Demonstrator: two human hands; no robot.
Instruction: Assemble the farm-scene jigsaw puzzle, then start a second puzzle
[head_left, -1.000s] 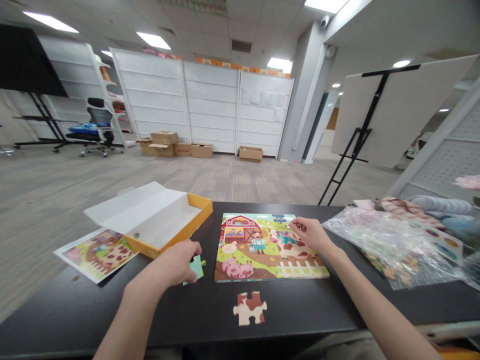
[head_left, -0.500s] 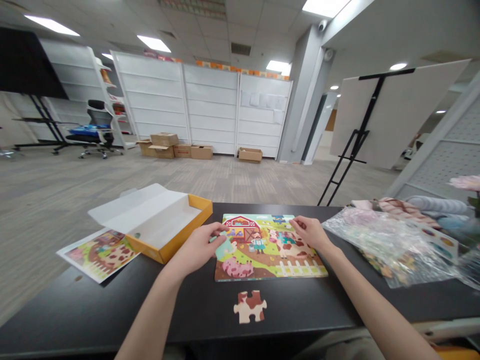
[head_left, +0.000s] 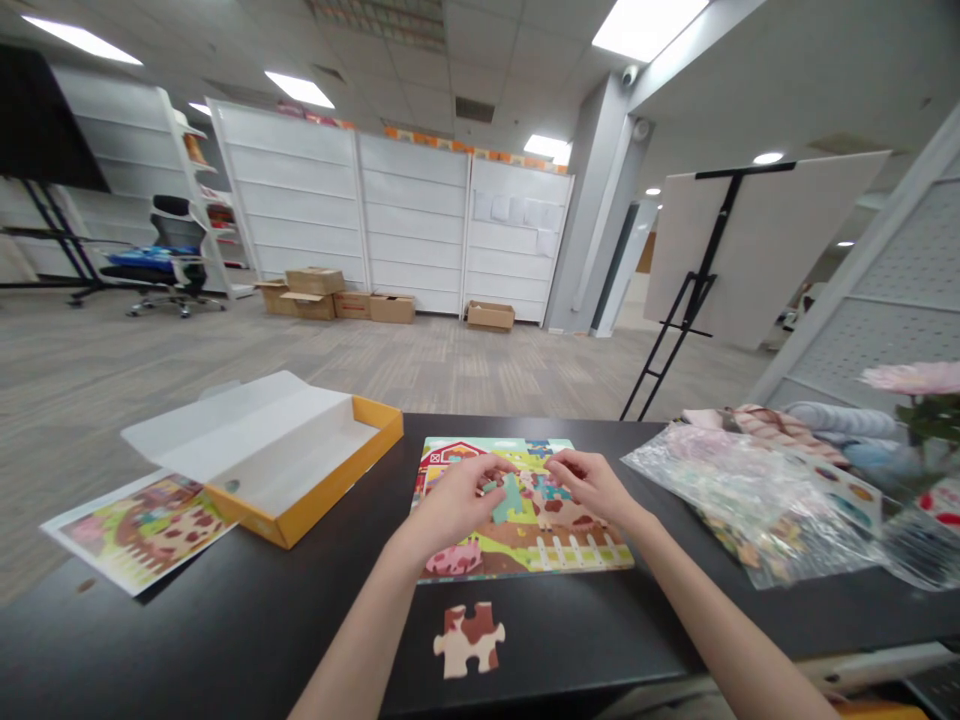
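Printed farm picture (head_left: 150,525), flat on worktop (head_left: 225,640), edge hidden by box. Yellow box (head_left: 337,482), lid flap raised, white interior showing. Left hand (head_left: 465,495): fingers clamped on pale green puzzle piece (head_left: 508,500), above farm puzzle (head_left: 525,537). Loose brown-and-cream piece (head_left: 469,638) on worktop, near side of puzzle. Right hand (head_left: 589,482) over puzzle's right part, apart from left; grip cannot be told. Clear plastic bag (head_left: 765,500), multicoloured contents, blurred.
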